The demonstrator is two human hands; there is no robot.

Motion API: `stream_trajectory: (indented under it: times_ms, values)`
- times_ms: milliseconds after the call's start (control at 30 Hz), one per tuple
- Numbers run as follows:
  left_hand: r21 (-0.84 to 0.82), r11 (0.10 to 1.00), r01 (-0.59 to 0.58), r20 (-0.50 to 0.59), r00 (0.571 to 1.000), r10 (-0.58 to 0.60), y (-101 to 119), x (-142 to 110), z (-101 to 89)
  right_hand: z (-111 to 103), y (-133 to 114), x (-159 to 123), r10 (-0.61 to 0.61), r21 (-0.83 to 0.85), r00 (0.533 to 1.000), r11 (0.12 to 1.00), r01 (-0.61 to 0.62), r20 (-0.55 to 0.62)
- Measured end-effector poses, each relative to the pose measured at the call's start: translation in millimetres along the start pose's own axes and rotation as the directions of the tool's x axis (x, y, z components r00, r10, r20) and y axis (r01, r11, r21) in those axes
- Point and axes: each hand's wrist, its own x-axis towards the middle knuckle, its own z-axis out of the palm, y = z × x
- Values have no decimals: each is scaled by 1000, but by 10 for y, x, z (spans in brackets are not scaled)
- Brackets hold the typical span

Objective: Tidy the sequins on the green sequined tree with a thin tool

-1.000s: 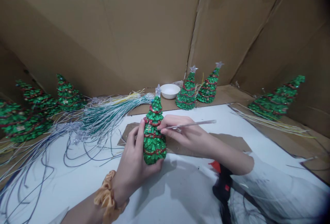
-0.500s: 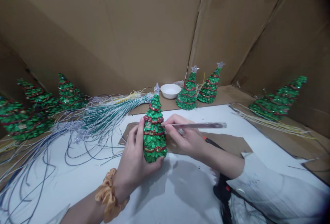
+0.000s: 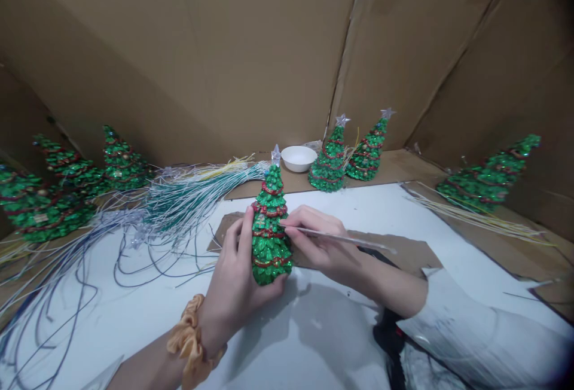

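Observation:
A small glittery green Christmas tree (image 3: 269,228) with red garlands and a clear star on top stands upright at the middle of the white table. My left hand (image 3: 235,273) is wrapped round its lower part and holds it. My right hand (image 3: 320,240) pinches a thin clear-handled brush (image 3: 345,238), its tip touching the right side of the tree. The brush handle points right and slightly down. A yellow scrunchie (image 3: 191,342) sits on my left wrist.
A flat cardboard piece (image 3: 403,252) lies under my right hand. A white bowl (image 3: 298,158) and two finished trees (image 3: 350,154) stand behind. More trees lie at left (image 3: 67,180) and right (image 3: 491,174). A bundle of wires (image 3: 188,195) spreads left. Cardboard walls (image 3: 251,49) enclose the table.
The brush handle has swung down from level to a downward slant, and my right hand has shifted slightly lower against the tree. My left hand keeps holding the tree.

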Motion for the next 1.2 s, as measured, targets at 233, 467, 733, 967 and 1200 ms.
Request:
stream_trajectory:
  times_ms: [233,467,733,967,1200]
  values:
    - [4,1000,-8,-17,1000,8,6,-12,13,37,-31,16,-186,-92,982,979,184,-16]
    - [-4,999,-34,-11,999,34,19,8,-4,94,-12,-47,161,180,970,975,-128,-181]
    - [-11,1000,-28,-19,999,28,-7,-3,4,113,46,-105,181,180,978,970,-161,-104]
    - [-13,1000,-18,-7,1000,18,7,-1,-9,84,-8,-67,120,74,990,991,-114,-72]
    - [-21,999,-26,-14,1000,25,9,-1,-5,110,-36,-76,30,37,994,999,-26,-101]
